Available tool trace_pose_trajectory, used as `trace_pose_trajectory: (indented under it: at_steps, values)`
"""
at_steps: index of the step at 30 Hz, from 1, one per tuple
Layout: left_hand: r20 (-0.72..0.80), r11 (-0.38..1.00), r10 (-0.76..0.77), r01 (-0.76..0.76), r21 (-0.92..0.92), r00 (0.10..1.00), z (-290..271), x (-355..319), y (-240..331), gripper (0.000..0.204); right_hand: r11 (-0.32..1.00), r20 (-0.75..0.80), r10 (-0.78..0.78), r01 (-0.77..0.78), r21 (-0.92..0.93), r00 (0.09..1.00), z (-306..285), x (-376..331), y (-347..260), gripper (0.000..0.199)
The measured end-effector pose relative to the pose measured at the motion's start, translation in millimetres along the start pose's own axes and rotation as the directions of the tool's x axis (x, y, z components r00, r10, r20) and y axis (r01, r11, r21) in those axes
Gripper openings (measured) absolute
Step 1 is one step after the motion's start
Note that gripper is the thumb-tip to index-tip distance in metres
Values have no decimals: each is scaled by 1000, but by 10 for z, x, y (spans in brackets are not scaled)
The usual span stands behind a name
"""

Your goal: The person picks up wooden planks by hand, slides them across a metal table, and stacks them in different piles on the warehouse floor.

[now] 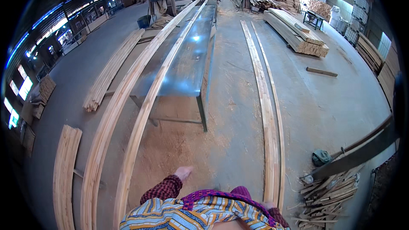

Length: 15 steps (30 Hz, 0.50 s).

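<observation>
My left hand (184, 172) reaches forward from a red checked sleeve, held over the sawdust-covered floor (179, 145) with nothing in it. It is nearest to a long pale plank (140, 117), a short way to its left, that runs up along the edge of a long metal table (187, 59). My right hand (268, 205) shows only as a sliver behind my striped clothing. It lies at the near end of a long plank (267, 115) on the floor; whether it grips the plank is hidden. A thin strip (279, 115) lies beside that plank.
A second long plank (106, 123) bends along the table's left side. Plank stacks lie at the left (110, 71) and lower left (66, 174). A scrap pile (328, 191), a green bundle (320, 157) and a dark beam (362, 151) sit at the right. Stacked lumber (298, 34) stands at the far right.
</observation>
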<state>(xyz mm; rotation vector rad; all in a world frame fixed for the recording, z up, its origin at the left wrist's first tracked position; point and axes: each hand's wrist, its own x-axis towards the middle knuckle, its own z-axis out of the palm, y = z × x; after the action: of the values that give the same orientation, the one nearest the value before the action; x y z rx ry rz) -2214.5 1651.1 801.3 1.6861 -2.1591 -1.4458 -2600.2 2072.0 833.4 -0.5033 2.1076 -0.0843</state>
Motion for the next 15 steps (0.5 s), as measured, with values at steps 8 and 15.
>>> trace_pose_trajectory:
  at_steps: [8,15]
  values:
    - [19,888,177,-151,-434,984,-687,2343,2817,48,973,118,195,-178,-145,974,-211,2247,29,48]
    - [-95,925,250,-267,-270,964,-1630,4340,4226,48,587,304,-377,480,-652,875,-3124,4472,-2005,57]
